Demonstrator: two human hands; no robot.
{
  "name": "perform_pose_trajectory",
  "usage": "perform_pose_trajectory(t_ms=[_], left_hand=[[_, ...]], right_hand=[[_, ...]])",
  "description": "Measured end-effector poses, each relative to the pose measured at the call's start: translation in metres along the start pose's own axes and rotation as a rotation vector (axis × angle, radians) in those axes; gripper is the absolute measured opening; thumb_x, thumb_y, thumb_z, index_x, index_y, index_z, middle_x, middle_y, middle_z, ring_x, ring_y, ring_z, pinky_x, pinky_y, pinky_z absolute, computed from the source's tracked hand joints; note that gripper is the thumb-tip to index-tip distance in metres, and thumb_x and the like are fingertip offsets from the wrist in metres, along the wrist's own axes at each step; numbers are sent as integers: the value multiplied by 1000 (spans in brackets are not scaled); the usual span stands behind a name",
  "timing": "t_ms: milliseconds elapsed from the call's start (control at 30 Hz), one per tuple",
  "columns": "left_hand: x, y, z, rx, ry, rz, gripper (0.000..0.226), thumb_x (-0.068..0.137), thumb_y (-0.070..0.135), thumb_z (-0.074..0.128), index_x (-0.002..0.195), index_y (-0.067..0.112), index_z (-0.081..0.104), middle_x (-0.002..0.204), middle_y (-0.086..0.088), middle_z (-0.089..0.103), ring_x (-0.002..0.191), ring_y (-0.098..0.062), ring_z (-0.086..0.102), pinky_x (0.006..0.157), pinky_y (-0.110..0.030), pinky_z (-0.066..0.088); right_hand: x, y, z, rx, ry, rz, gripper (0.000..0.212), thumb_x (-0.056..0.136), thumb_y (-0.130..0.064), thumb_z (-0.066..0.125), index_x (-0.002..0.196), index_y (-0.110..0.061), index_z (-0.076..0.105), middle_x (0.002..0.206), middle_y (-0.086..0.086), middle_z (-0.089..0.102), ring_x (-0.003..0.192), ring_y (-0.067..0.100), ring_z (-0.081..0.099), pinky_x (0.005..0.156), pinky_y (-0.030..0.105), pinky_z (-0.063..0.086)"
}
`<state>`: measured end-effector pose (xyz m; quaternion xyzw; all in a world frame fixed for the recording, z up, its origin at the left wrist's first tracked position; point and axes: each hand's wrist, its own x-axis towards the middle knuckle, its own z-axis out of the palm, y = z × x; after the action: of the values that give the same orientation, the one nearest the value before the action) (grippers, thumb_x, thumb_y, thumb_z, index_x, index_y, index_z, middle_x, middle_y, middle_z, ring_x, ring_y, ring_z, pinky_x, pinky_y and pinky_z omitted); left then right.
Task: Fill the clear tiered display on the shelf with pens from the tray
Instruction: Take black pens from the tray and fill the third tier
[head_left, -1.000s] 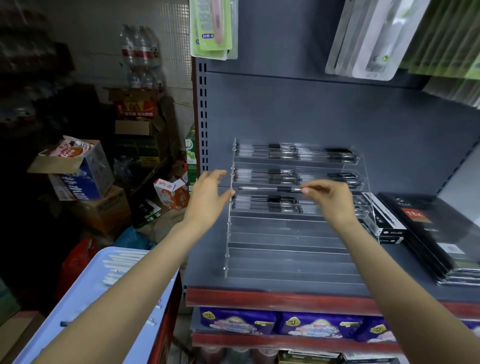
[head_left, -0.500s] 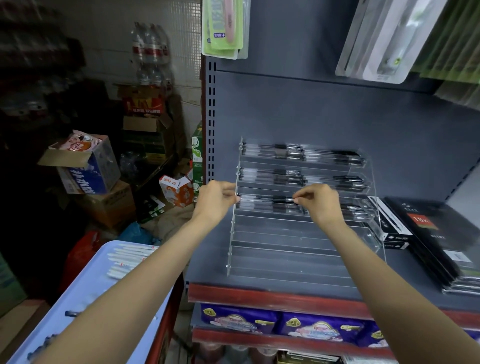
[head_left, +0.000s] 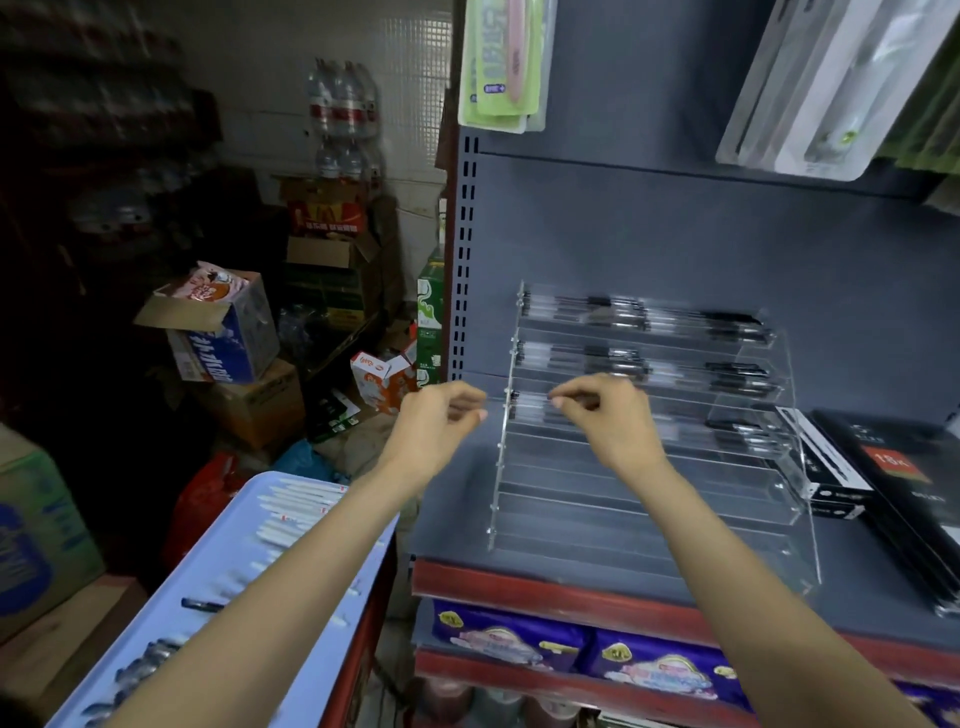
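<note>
Head view: left hand (head_left: 436, 415) pinched, contents blurred, cannot tell; right hand (head_left: 605, 415) pinched, likely on pen end at display (head_left: 753, 499) third tier. Tray (head_left: 218, 566) lower left, pens left. Risk: pen skewing across divider, rolling off

Motion blur smears both hands, left (head_left: 439, 418) and right (head_left: 605, 415), so whether their fingers pinch anything cannot be told. The pens (head_left: 639, 317) in the display (head_left: 779, 519) blur into dark streaks. The tray (head_left: 171, 587) is cut off at the near-left edge.
</note>
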<state>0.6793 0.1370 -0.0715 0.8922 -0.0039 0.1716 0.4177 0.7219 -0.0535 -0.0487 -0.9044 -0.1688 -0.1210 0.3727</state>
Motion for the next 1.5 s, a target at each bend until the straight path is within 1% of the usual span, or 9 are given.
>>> perform_pose_trajectory(t_ms=[333,467,533,700,833,967,1133,1367,1500], left_hand=[[-92,-120,-100,129,-110,-189,22,94,22,55,112,15,64,102,-1,68,87,-13,63,76,-22,46],[-125,-195,-146,89,-175,-286,15,91,16,58,103,13,67,87,-3,69,76,0,63,78,-21,50],[-133,-235,-164,130,-212,-323,18,91,13,58,105,10,68,97,-6,70,89,-11,65,83,-20,47],[-146,-313,-180,270,-436,-303,30,94,8,48,122,7,61,130,-10,58,118,-24,56,98,-27,40],[-154,-348,-169,368,-649,-188,40,97,6,42,137,12,46,143,-10,43,125,-27,47,103,-36,39],[-152,-366,-157,407,-631,-102,41,93,1,44,132,12,51,135,-9,49,123,-29,47,103,-39,38],[-140,-377,-146,536,-591,-4,34,88,-2,49,117,15,56,119,-7,50,113,-26,48,91,-34,37],[-148,-372,-150,90,-450,-88,12,87,12,63,93,6,54,92,-5,50,81,-19,52,75,-29,42],[-151,-365,-153,116,-670,-55,15,86,16,65,97,5,66,98,-8,63,90,-19,59,78,-21,42]], right_hand=[[-70,-99,147,155,-288,-36,16,90,-14,59,100,-13,71,102,2,70,85,10,59,70,10,38],[-107,-120,232,120,-502,87,23,95,-13,53,115,-9,64,122,5,63,106,18,58,87,13,39],[-120,-127,272,68,-548,160,27,97,-13,50,121,-10,59,130,6,58,115,21,55,99,25,41],[-145,-136,345,-154,-665,321,38,98,-15,46,136,-13,46,139,11,45,114,32,55,98,40,44],[-162,-133,373,-281,-628,356,38,98,-14,46,135,-14,46,141,9,39,114,29,54,92,36,47],[-163,-130,386,-374,-513,342,30,93,-7,47,122,-10,57,127,13,46,112,31,49,92,39,45],[-157,-129,394,-513,-596,344,28,83,11,52,102,-9,57,107,11,50,103,30,54,81,38,51],[-159,-126,387,-449,-563,421,20,92,-1,48,100,-9,64,112,14,54,104,30,55,78,36,46],[-170,-126,376,-318,-449,463,16,90,-5,52,91,-9,67,106,13,56,95,30,58,73,35,45]])
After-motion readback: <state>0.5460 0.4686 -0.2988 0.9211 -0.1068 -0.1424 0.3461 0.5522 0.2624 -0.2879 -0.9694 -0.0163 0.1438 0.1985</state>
